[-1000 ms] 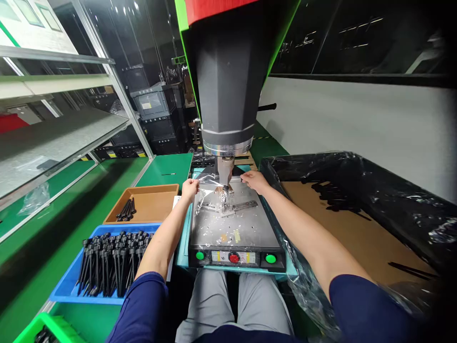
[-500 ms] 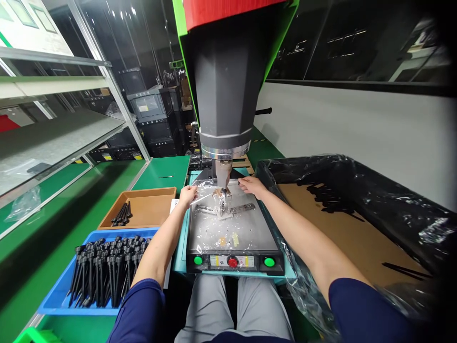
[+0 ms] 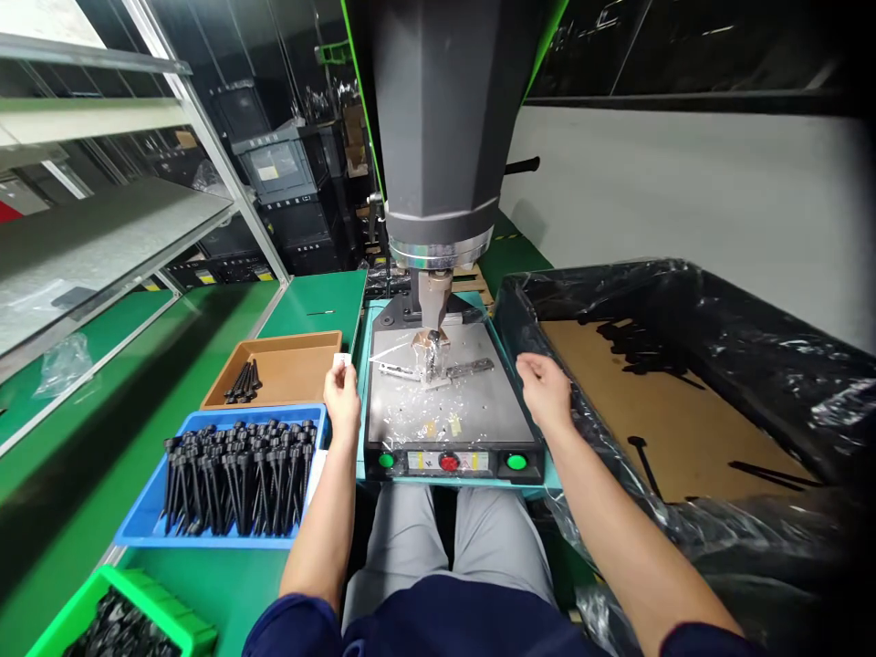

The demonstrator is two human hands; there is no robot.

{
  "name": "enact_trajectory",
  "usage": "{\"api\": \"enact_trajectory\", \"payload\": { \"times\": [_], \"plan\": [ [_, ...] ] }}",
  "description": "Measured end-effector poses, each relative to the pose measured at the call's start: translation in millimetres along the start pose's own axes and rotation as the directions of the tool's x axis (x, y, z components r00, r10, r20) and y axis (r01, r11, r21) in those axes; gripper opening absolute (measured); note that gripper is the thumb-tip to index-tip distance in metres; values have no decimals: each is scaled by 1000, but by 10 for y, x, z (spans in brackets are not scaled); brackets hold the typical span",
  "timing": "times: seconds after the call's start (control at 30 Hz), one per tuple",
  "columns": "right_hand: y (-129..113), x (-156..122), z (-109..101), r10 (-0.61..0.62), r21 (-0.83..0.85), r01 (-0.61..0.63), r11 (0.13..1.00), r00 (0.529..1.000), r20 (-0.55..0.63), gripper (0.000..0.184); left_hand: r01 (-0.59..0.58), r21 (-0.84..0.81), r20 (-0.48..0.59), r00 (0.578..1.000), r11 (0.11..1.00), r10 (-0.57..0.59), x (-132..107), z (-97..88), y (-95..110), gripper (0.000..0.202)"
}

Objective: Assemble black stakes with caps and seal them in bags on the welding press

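My left hand (image 3: 342, 397) is loosely closed, with nothing visible in its fingers. It hovers between the brown tray and the bench press. A small white paper (image 3: 342, 359) shows just beyond its fingertips; whether they touch, I cannot tell. My right hand (image 3: 546, 388) has its fingers curled in, nothing showing in them, near the press plate's right side. Clear film covers part of the metal plate (image 3: 479, 411). The press tip (image 3: 433, 297) points down at a small fixture (image 3: 432, 370) with a black piece at its top. Green buttons and a red button line the front panel.
A blue tray (image 3: 130, 525) of black cable ties stands at left, behind it a brown tray (image 3: 287, 347) with several more. A green bin (image 3: 147, 584) of black parts is at front left. On the right, a black-plastic-lined box (image 3: 581, 342) holds black pieces on cardboard.
Both hands have drawn back from the fixture toward me and moved apart, left hand to the left, right hand to the right. The head view has tilted down, showing more of the green bin.
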State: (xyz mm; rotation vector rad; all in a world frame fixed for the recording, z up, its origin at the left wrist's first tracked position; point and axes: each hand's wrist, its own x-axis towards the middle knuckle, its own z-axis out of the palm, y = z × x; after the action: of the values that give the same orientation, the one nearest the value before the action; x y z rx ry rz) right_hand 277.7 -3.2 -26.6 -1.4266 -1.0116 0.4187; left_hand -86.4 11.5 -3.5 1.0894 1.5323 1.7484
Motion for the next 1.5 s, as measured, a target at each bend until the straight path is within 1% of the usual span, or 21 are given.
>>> {"api": "enact_trajectory", "payload": {
  "times": [0.07,0.13,0.2,0.23,0.27,0.3,0.37,0.43,0.5,0.67,0.87,0.93,1.07,1.17,1.3,1.4,1.5],
  "plan": [
    [149,-390,-231,35,-120,-31,992,999,35,41,25,32,-49,999,999,-23,-421,-223,-148,36],
    [294,-750,-449,-23,-256,36,966,998,55,41,43,112,-33,999,993,-40,-802,-448,-312,33],
    [429,-1057,-628,-105,-363,135,922,989,100,42,31,241,1,999,970,-32,-1102,-653,-467,32],
    [494,-1186,-697,-122,-400,164,902,984,129,44,21,308,21,999,951,-29,-1217,-739,-536,33],
    [559,-1297,-749,-110,-425,169,889,981,160,47,15,366,46,998,930,-34,-1309,-812,-599,35],
    [622,-1391,-786,-71,-442,150,884,979,190,52,12,408,74,996,913,-46,-1379,-868,-655,38],
    [738,-1524,-814,39,-461,76,884,971,236,66,13,440,138,987,898,-81,-1460,-928,-745,45],
    [828,-1591,-798,114,-471,21,882,960,257,78,0,438,194,976,899,-95,-1480,-925,-805,50],
    [883,-1609,-760,117,-473,12,881,963,243,82,-12,427,222,971,904,-92,-1462,-885,-837,52],
    [909,-1590,-682,60,-453,31,891,981,185,77,48,396,175,976,917,-127,-1383,-799,-900,48],
    [911,-1615,-647,33,-441,34,897,989,145,72,41,377,152,983,925,-105,-1366,-794,-1026,48],
    [913,-1615,-643,35,-438,33,898,989,145,72,48,367,152,982,929,-111,-1367,-794,-1033,48],
    [918,-1602,-647,47,-420,25,907,986,158,75,55,356,198,971,933,-133,-1349,-806,-1003,51],
    [925,-1595,-658,60,-424,19,906,983,171,76,52,349,210,969,936,-132,-1333,-814,-991,53],
    [931,-1595,-676,58,-431,30,902,980,189,76,74,305,196,971,949,-139,-1341,-789,-998,53],
    [929,-1598,-683,60,-428,30,903,979,195,76,63,313,165,979,948,-120,-1363,-762,-1001,52],
    [939,-1602,-680,62,-415,24,910,979,192,76,52,316,171,979,947,-111,-1368,-759,-1002,51]
  ]
}}
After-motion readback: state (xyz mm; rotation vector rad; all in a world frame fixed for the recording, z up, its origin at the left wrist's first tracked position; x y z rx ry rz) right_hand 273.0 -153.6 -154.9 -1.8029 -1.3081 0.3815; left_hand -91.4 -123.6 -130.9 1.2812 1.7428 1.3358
